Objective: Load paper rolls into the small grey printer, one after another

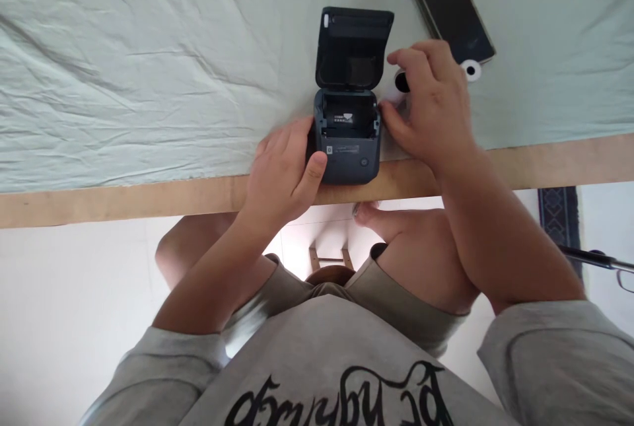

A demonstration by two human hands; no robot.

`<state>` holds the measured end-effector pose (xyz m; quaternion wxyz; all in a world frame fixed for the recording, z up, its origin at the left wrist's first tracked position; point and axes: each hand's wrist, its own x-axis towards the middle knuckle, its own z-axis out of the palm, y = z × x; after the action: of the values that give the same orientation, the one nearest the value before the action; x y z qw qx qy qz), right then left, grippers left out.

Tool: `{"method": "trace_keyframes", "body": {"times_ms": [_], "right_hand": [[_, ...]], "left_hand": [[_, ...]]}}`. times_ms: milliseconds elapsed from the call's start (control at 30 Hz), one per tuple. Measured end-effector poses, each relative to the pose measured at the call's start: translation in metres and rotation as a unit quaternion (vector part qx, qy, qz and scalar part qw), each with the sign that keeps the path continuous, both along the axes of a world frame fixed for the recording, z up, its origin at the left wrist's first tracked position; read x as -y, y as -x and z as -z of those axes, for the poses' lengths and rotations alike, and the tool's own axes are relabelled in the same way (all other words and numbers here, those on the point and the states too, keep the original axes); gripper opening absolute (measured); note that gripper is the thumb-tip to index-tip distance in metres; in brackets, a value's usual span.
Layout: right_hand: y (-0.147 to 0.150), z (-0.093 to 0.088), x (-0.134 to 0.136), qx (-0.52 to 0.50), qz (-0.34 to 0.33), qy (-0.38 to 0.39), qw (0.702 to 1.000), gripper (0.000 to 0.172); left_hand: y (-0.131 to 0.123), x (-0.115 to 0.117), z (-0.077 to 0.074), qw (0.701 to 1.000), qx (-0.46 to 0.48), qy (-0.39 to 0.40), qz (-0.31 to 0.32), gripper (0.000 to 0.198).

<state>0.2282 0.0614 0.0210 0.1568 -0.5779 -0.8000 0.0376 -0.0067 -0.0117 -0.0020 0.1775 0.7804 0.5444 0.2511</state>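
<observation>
A dark blue-grey label printer (349,160) lies at the edge of the cloth-covered surface, its lid (354,43) raised and its inner bay showing. My left hand (284,165) grips the printer's left side, with the thumb over its front corner. To the printer's right, my right hand (428,102) is over a small white paper roll (391,89) with a dark core, thumb and forefinger apart on either side of it. That hand hides part of the roll. A second white roll (471,71) stands just beyond the hand.
A dark smartphone (453,13) in a clear-edged case lies at the upper right, touching or close to the second roll. The wrinkled pale green cloth (148,69) covers the surface up to a wooden edge (123,201). Below are my legs and a stool (331,274).
</observation>
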Motion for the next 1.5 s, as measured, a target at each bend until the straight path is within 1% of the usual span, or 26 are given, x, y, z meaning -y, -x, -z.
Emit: {"method": "trace_keyframes", "body": {"times_ms": [100, 200, 267, 333, 400, 433, 500, 567, 633, 700, 733, 833, 867, 900, 967, 1033, 1167, 1267, 1333, 1500], "right_hand": [[-0.003, 0.003, 0.002, -0.009, 0.031, 0.017, 0.999, 0.041], [-0.010, 0.009, 0.004, -0.028, 0.032, -0.018, 0.999, 0.034], [-0.014, 0.014, 0.005, -0.047, 0.016, -0.039, 0.998, 0.036], [-0.017, 0.019, 0.007, -0.080, -0.005, -0.049, 0.996, 0.043], [-0.018, 0.024, 0.009, -0.133, -0.027, -0.043, 0.990, 0.052], [-0.017, 0.027, 0.009, -0.159, -0.036, -0.037, 0.986, 0.052], [-0.016, 0.032, 0.009, -0.185, -0.046, -0.019, 0.981, 0.044], [-0.014, 0.036, 0.007, -0.168, -0.046, -0.011, 0.985, 0.031], [-0.013, 0.037, 0.006, -0.137, -0.037, -0.020, 0.990, 0.024], [-0.014, 0.035, 0.005, -0.123, -0.028, -0.039, 0.991, 0.024], [-0.014, 0.034, 0.004, -0.129, -0.029, -0.047, 0.990, 0.028], [-0.013, 0.028, 0.004, -0.193, -0.053, -0.068, 0.977, 0.051], [-0.011, 0.026, 0.005, -0.217, -0.064, -0.073, 0.971, 0.056], [-0.008, 0.023, 0.006, -0.235, -0.076, -0.073, 0.966, 0.057], [0.001, 0.015, 0.008, -0.245, -0.092, -0.062, 0.963, 0.049], [0.010, 0.007, 0.010, -0.231, -0.101, -0.048, 0.967, 0.039], [0.025, -0.005, 0.011, -0.175, -0.106, -0.054, 0.977, 0.028], [0.030, -0.006, 0.008, -0.142, -0.119, -0.059, 0.981, 0.025], [0.032, -0.005, 0.006, -0.140, -0.124, -0.052, 0.981, 0.021], [0.029, -0.004, 0.000, -0.115, -0.098, -0.034, 0.988, 0.018]], "left_hand": [[0.000, 0.000, 0.001, 1.000, 0.003, 0.004, -0.005, 0.087], [-0.001, 0.000, 0.001, 1.000, 0.005, 0.013, -0.005, 0.087], [-0.001, 0.000, 0.000, 1.000, 0.007, 0.016, -0.001, 0.089], [-0.001, 0.000, 0.000, 1.000, 0.008, 0.019, 0.003, 0.089], [0.000, 0.000, 0.000, 1.000, 0.007, 0.020, 0.000, 0.087], [0.000, 0.000, 0.001, 1.000, 0.005, 0.021, -0.002, 0.085], [0.000, 0.000, 0.001, 1.000, -0.001, 0.021, -0.007, 0.085], [0.000, 0.000, 0.002, 1.000, -0.008, 0.019, -0.009, 0.086], [-0.001, 0.000, 0.002, 1.000, -0.008, 0.016, -0.011, 0.086], [-0.001, 0.001, 0.001, 1.000, -0.005, 0.013, -0.010, 0.086], [-0.001, 0.001, 0.001, 1.000, -0.003, 0.012, -0.008, 0.087], [-0.001, 0.001, -0.001, 1.000, -0.001, 0.010, -0.001, 0.093], [-0.001, 0.001, -0.001, 1.000, 0.000, 0.012, -0.001, 0.092], [-0.001, 0.001, -0.001, 1.000, 0.000, 0.015, -0.002, 0.089], [-0.001, 0.001, -0.001, 1.000, -0.002, 0.024, -0.004, 0.078], [-0.001, 0.000, 0.000, 1.000, -0.005, 0.029, -0.005, 0.067], [-0.001, 0.000, 0.000, 0.999, -0.009, 0.032, -0.001, 0.059], [0.000, 0.000, 0.000, 0.999, -0.009, 0.032, 0.002, 0.058], [0.000, 0.000, 0.000, 0.999, -0.009, 0.032, 0.000, 0.057], [-0.001, 0.000, 0.000, 1.000, -0.010, 0.028, -0.004, 0.057]]}}
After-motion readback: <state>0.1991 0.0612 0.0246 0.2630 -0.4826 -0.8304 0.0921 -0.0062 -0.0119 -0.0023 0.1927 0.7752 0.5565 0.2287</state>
